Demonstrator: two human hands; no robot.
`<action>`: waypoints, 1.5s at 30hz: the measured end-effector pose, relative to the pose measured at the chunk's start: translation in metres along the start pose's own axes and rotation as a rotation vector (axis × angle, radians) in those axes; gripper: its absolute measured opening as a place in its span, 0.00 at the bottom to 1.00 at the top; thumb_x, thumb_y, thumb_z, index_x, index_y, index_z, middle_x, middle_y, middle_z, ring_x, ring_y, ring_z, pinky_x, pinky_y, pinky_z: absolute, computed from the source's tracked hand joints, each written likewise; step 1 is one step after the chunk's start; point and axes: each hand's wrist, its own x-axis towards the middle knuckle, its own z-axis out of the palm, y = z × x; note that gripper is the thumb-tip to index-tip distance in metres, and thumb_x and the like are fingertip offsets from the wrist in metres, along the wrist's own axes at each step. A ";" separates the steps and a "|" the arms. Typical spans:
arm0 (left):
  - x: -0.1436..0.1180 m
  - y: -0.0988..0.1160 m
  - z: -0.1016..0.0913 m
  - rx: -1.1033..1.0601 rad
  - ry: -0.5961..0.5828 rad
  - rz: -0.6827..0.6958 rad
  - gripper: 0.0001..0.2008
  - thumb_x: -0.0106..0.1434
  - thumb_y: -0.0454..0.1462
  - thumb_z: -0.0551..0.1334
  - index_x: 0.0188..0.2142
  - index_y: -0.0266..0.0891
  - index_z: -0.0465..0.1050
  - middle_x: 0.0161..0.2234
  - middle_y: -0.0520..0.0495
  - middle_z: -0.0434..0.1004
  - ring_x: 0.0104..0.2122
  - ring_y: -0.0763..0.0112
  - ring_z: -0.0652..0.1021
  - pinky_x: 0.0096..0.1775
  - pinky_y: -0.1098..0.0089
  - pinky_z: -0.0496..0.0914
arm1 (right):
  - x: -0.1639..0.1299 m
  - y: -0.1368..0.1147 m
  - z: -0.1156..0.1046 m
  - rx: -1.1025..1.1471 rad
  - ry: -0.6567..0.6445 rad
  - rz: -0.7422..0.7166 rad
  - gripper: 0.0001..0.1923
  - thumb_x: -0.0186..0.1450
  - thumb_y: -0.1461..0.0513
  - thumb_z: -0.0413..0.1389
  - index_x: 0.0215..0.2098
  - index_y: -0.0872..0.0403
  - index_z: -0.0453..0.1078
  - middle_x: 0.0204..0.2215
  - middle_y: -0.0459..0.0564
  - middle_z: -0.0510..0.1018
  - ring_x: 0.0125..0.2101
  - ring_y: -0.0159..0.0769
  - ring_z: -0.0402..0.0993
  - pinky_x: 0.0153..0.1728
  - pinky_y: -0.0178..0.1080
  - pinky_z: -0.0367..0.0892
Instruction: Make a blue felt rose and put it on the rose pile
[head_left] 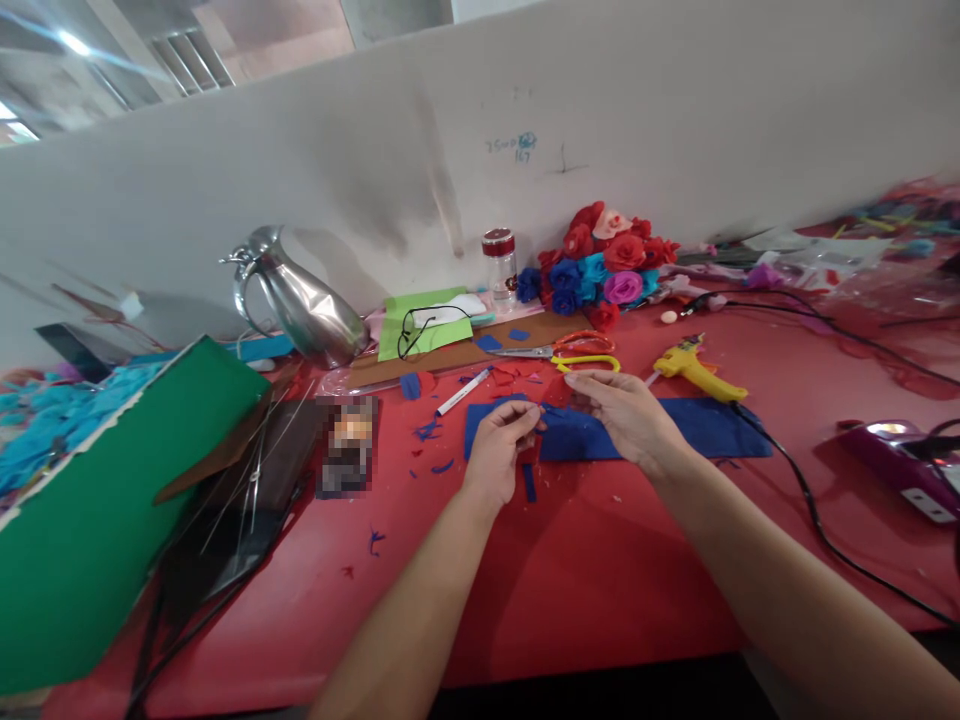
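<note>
My left hand (501,448) is closed in a pinch over a strip of blue fabric (694,425) on the red table. A small dark-blue piece (555,412) shows at its fingertips. To its right, my right hand (634,418) also pinches, thumb against index finger; whatever it holds is too small to make out. A narrow blue strip (530,483) is just below the left hand. Beyond the fingers lie scissors (585,355) with red and yellow handles. A yellow glue gun (697,372) rests past my right hand, and a white marker (463,393) is beyond the left.
Blue and red scraps (427,430) are scattered left of my hands. A bunch of fabric roses (600,260), a lidded jar (500,265), glasses (420,325) and a metal jug (304,300) stand or lie along the wall. A green box (97,540) occupies the left; a black cord (814,520) crosses the right.
</note>
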 end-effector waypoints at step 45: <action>0.000 -0.001 -0.001 -0.068 -0.111 -0.120 0.18 0.44 0.38 0.71 0.31 0.39 0.65 0.21 0.53 0.73 0.16 0.81 0.66 0.22 0.77 0.57 | -0.005 0.002 0.007 0.104 -0.059 0.035 0.15 0.41 0.54 0.70 0.22 0.53 0.76 0.22 0.43 0.77 0.24 0.27 0.70 0.33 0.35 0.66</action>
